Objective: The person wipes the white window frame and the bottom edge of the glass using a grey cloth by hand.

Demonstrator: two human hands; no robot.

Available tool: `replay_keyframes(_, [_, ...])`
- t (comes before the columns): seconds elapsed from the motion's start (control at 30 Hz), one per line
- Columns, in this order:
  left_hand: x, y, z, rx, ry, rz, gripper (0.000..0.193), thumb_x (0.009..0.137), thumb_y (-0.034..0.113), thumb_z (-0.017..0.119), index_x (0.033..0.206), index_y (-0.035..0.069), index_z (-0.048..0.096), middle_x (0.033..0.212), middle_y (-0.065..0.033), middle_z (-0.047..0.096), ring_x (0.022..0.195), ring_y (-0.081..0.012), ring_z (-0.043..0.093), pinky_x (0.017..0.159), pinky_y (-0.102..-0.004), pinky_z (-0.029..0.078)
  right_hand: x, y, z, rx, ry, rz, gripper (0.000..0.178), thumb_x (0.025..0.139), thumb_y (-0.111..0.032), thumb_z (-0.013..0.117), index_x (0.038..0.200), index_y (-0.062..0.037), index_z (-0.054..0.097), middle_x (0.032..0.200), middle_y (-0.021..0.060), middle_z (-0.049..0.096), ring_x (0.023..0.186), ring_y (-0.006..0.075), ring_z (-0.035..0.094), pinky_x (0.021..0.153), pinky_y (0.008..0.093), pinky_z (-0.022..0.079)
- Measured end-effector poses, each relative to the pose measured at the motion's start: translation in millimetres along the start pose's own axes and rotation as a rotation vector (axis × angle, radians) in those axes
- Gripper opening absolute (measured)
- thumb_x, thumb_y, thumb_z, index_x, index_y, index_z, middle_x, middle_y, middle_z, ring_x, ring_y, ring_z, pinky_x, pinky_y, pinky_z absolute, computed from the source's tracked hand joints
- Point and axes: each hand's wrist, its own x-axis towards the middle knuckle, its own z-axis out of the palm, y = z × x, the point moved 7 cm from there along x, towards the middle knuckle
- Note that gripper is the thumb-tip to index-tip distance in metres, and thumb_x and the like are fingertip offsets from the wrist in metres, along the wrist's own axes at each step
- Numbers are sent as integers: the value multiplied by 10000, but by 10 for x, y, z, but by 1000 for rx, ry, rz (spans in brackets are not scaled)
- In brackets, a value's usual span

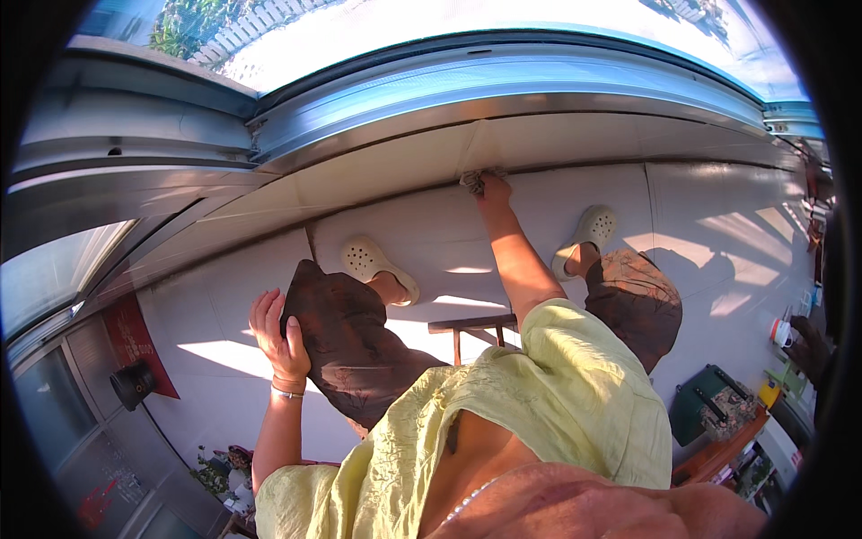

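Note:
My right hand (495,187) reaches forward and down to the foot of the low wall under the window. Its fingers are closed on a crumpled greyish cloth (471,182), which touches the line where wall and floor meet. Bent at the elbow, my left arm holds my left hand (280,337) beside my left knee, fingers loosely stretched and nothing in them. The dark brown trouser leg (341,332) is right next to it. Pale clogs (364,259) are on my feet, set wide apart on the light tiled floor (431,229).
A small wooden stool (471,323) shows between my legs. Ahead runs the metal window frame (503,76). At left a black round object (133,384) stands by a red sheet (135,337). Plants (215,472) are behind on the left; a dark green box (700,404) sits at right.

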Motion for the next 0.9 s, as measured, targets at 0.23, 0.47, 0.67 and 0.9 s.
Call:
replay_keyframes(0.23, [45,142,-74,82,123,85,328,881,154,599,1172,3,625,1217,-149,617,1200,-361,523,1079,-499,347,-2173,-1583,1393,-481,12,-682,267,798,-65,718,977,65,568,918,90,614,831,162,549,777,315,472])
replay_keyframes(0.47, [410,902,123,181,-10,306,300,846,154,647,1129,56,643,1164,-112,622,1190,-327,532,1092,-539,321,-3593,-2231,2429,-697,-179,-1351,306,786,-91,760,1013,22,588,921,85,649,830,159,596,767,313,503])
replay_keyframes(0.67, [802,1638,997,-45,-399,567,249,855,155,645,1080,51,657,1075,-114,656,1059,-303,615,982,-437,448,-3994,-2000,2737,-987,-214,-1883,397,708,-62,785,1052,-53,587,947,140,590,807,342,600,742,396,517])
replay_keyframes(0.9, [369,1314,1995,164,-951,620,235,900,223,624,1028,31,663,1042,-166,675,963,-322,675,826,-414,538,-3828,-1891,2596,-986,-232,-2149,460,715,-78,751,1139,-77,571,950,162,551,812,370,561,672,422,510])
